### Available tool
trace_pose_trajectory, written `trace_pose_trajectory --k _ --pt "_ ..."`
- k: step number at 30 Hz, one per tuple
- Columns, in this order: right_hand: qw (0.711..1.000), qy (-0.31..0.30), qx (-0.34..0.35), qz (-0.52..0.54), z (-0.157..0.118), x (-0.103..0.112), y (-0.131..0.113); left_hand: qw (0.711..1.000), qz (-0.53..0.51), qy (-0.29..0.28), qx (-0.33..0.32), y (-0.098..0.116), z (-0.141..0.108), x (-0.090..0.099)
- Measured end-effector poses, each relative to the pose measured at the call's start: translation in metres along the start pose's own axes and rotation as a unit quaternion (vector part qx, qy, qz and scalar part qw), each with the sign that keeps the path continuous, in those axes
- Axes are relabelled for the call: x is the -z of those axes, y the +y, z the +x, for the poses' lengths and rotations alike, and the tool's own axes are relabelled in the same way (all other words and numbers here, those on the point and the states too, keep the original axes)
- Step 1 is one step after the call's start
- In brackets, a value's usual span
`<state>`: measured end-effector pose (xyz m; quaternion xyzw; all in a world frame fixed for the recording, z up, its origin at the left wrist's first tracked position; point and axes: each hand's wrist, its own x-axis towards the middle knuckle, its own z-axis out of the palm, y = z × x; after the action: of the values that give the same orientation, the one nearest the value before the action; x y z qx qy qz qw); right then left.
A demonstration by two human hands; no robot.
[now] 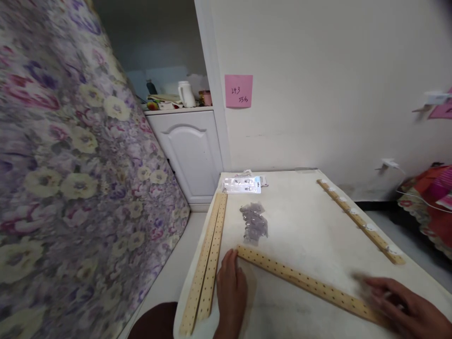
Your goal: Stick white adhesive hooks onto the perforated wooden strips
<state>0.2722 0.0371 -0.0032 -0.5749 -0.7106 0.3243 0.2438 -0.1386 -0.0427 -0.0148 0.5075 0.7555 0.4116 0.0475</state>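
Note:
A wooden strip with two rows of holes (pixel 300 278) lies slantwise across the near part of the white table. My left hand (pixel 231 287) has its fingers closed at the far left end of this strip. Over the strip's right end is my right hand (pixel 402 301), smeared by motion; a blurred greyish shape shows by its fingertips, but I cannot make out what it is. Just beyond the strip lies a pile of small clear plastic bags (pixel 254 222), their contents unclear.
Two more perforated strips (pixel 208 263) lie side by side along the table's left edge. Another strip bearing several white pieces (pixel 353 213) lies along the right. Clear packaging (pixel 242 184) rests at the back by the wall. A floral curtain (pixel 88 179) hangs left.

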Motion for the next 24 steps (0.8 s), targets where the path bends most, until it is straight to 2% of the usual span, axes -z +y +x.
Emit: trace_pose_trajectory --k 2,5,7,10,14,17,20,24 --pt "0.999 -0.012 0.029 0.021 0.022 -0.015 -0.044 1.000 -0.007 0.002 -0.001 0.001 0.001 0.001" --pt "0.993 -0.022 0.105 0.051 0.064 -0.056 -0.107 1.000 -0.011 0.002 0.001 0.000 0.002 0.001" --pt "0.989 -0.002 0.126 0.079 0.093 -0.086 -0.138 1.000 -0.013 0.004 0.002 -0.002 0.002 0.000" --pt "0.985 0.040 0.140 0.091 0.132 -0.122 -0.168 1.000 -0.013 0.007 0.000 -0.005 0.002 -0.002" --pt "0.983 0.065 0.141 0.097 0.171 -0.154 -0.191 1.000 -0.006 0.007 -0.002 -0.008 0.001 -0.001" --pt "0.984 0.066 0.136 0.097 0.186 -0.168 -0.198 1.000 -0.001 0.004 -0.006 -0.008 0.001 -0.002" --pt "0.984 0.074 0.120 0.106 0.189 -0.170 -0.195 1.000 0.005 0.021 0.000 -0.007 0.000 -0.005" --pt "0.980 0.098 0.092 0.147 0.185 -0.155 -0.183 1.000 0.005 0.030 0.006 -0.006 0.001 -0.006"
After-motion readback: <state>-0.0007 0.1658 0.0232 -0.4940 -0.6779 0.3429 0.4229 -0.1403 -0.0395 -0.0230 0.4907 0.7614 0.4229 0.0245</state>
